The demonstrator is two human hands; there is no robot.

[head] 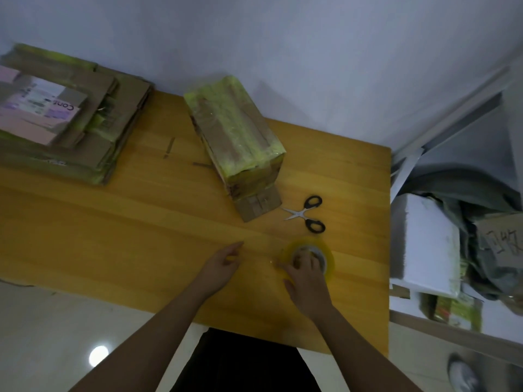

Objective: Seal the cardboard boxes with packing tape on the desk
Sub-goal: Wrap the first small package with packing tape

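Yellowish tape roll (310, 257) under right hand (307, 274), curled

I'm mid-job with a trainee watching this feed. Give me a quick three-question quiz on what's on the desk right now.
1. True or false: the scissors lie with their blades open.
2. Which of the hands is on the tape roll? A) left hand B) right hand
3. Fill in: the stack of flattened boxes lies at the desk's far ____ corner.

Key: 1 true; 2 B; 3 left. The taped box stands untouched beyond the scissors.
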